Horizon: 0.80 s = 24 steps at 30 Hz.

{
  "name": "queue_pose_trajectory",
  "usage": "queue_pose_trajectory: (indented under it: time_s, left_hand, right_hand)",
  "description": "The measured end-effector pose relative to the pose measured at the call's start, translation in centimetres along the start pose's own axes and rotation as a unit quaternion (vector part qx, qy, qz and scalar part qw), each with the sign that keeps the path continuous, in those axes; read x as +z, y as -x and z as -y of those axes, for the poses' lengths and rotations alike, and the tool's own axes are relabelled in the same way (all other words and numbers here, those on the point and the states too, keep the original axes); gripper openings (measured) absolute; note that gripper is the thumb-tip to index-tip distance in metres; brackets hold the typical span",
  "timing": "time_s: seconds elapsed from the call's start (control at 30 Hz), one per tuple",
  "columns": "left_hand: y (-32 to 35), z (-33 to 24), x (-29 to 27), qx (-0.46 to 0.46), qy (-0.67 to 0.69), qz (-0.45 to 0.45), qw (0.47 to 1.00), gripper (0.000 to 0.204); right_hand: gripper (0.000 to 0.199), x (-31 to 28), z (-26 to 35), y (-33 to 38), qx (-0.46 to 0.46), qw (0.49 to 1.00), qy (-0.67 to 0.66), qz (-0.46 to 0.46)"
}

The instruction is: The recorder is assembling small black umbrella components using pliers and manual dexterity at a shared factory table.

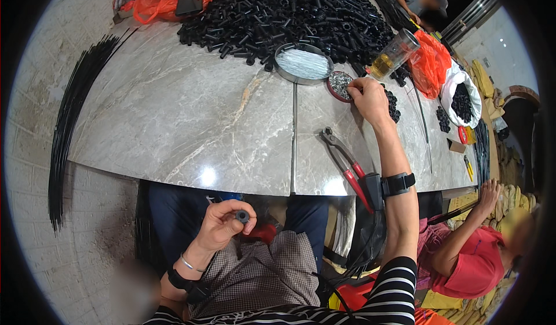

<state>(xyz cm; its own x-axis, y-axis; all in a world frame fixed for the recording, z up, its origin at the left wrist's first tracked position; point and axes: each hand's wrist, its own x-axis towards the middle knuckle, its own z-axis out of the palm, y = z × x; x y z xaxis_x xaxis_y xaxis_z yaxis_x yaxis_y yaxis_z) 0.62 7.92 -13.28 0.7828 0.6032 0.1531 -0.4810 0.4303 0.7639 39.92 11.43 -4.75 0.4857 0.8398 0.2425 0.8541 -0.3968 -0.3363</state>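
Note:
Above my lap, my left hand (223,223) is closed round a short black tube (242,215), whose round open end faces up. My right hand (369,98) reaches over the table to a small red-rimmed dish (330,88) of tiny shiny metal pieces. Its thumb and fingers are pinched together at the dish's right edge; what they hold, if anything, is too small to see. Just behind the dish sits a round metal tin (279,73) filled with thin white sticks or wires. Small black rings (394,108) lie beside my right wrist.
A large heap of black tubes (278,15) covers the table's far side. Red-handled cutters (347,165) lie near the front edge. A glass jar (399,50) leans near red bags. Long black rods (81,105) overhang the left edge. A co-worker in red (475,261) sits at right.

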Motion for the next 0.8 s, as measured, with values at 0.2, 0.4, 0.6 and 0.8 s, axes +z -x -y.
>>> queue_pose_trajectory:
  time_s: [0.2, 0.4, 0.6, 0.8]
  left_hand:
    - [0.2, 0.1, -0.3, -0.002, 0.002, -0.006, 1.0, 0.037]
    - [0.1, 0.2, -0.5, -0.002, -0.009, -0.012, 1.0, 0.037]
    - [0.1, -0.1, 0.3, -0.003, -0.022, -0.026, 0.999, 0.04]
    - [1.4, -0.5, 2.0, 0.013, -0.01, 0.0, 1.0, 0.039]
  right_hand:
    - [0.018, 0.6, -0.5, -0.1, 0.017, 1.0, -0.02, -0.016]
    - [0.017, -0.1, -1.9, -0.5, 0.106, 0.937, -0.332, 0.005]
    - [0.017, -3.3, -0.1, 2.3, 0.152, 0.784, -0.599, 0.061]
    - [0.017, -6.0, 1.4, 7.1, 0.123, 0.71, -0.686, 0.096]
